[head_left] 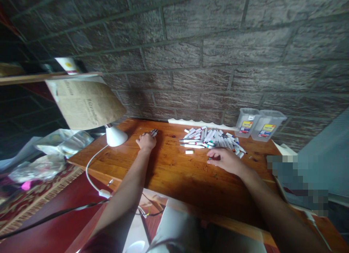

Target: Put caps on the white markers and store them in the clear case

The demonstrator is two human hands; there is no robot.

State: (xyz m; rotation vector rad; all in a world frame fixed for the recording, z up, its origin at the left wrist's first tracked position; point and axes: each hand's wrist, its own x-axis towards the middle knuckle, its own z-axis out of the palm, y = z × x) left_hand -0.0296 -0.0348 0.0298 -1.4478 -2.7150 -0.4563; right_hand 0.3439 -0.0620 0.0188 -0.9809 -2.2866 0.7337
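My left hand (146, 141) rests on the wooden table (174, 173) near the lamp, its fingers closed round a few markers (153, 132) that stick out past the knuckles. My right hand (223, 159) lies on the table further right, fingers curled at the near edge of a pile of white markers (211, 139) with coloured caps. One loose white cap or short marker (189, 151) lies between the two hands.
Two clear plastic tubs (259, 125) stand at the back right against the brick wall. A white lamp base (115, 135) with a paper shade (88, 103) stands at the left, its cable trailing off the table edge. Plastic bags lie on the far left.
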